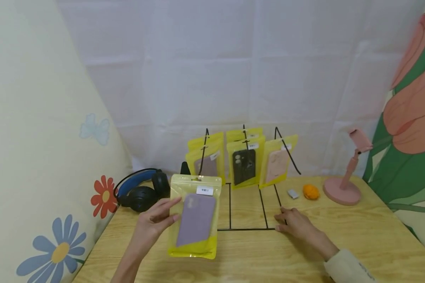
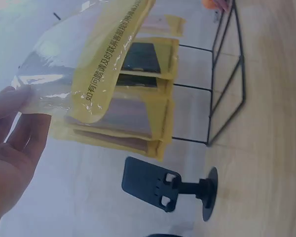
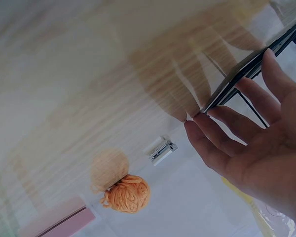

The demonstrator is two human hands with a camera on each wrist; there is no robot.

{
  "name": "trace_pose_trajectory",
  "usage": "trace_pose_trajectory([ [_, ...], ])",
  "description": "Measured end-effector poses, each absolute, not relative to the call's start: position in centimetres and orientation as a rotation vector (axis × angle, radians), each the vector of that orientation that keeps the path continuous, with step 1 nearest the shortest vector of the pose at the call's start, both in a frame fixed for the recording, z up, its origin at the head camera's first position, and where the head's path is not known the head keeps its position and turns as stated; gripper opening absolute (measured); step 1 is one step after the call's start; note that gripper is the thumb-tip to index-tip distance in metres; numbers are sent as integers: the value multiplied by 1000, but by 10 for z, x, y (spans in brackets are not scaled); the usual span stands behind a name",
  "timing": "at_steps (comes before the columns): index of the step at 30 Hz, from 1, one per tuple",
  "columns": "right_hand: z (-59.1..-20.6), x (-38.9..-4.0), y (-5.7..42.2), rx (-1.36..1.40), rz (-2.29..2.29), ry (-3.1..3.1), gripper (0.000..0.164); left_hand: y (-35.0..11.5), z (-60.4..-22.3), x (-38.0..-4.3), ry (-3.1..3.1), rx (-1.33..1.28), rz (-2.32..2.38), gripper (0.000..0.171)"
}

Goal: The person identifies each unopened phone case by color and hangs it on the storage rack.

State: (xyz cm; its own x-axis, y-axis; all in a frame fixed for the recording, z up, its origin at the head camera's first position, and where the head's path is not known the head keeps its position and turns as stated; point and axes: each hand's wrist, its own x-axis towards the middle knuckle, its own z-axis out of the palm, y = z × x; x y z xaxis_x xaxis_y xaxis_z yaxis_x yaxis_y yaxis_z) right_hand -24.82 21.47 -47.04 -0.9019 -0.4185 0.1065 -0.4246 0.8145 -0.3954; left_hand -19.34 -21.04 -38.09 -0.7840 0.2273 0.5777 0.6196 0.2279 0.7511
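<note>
My left hand pinches the left edge of a clear and yellow zip bag holding a purple phone case. It is raised in front of a black wire display rack. Printed text shows on the bag's yellow back in the left wrist view. My right hand is low at the rack's front right corner, thumb and fingers around the base wire. On the rack's hooks hang several similar bags: purple cases at left, a black case in the middle, a pink case at right.
Black and blue headphones lie at the left. A black phone stand is behind the held bag. Right of the rack are a small silver-grey object, an orange ball of yarn and a pink stand.
</note>
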Motion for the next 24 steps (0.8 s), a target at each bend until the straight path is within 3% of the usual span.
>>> trace_pose_trajectory([
  [8, -473, -248, 213, 657, 719, -3002, 36, -202, -377, -202, -2190, -615, -1609, 41],
  [17, -471, -248, 212, 661, 711, -3010, 35, -208, -387, -199, -2150, -789, -1604, 38],
  [24, -470, -249, 212, 634, 669, -3009, 35, -205, -379, -200, -2102, -765, -1620, 38],
])
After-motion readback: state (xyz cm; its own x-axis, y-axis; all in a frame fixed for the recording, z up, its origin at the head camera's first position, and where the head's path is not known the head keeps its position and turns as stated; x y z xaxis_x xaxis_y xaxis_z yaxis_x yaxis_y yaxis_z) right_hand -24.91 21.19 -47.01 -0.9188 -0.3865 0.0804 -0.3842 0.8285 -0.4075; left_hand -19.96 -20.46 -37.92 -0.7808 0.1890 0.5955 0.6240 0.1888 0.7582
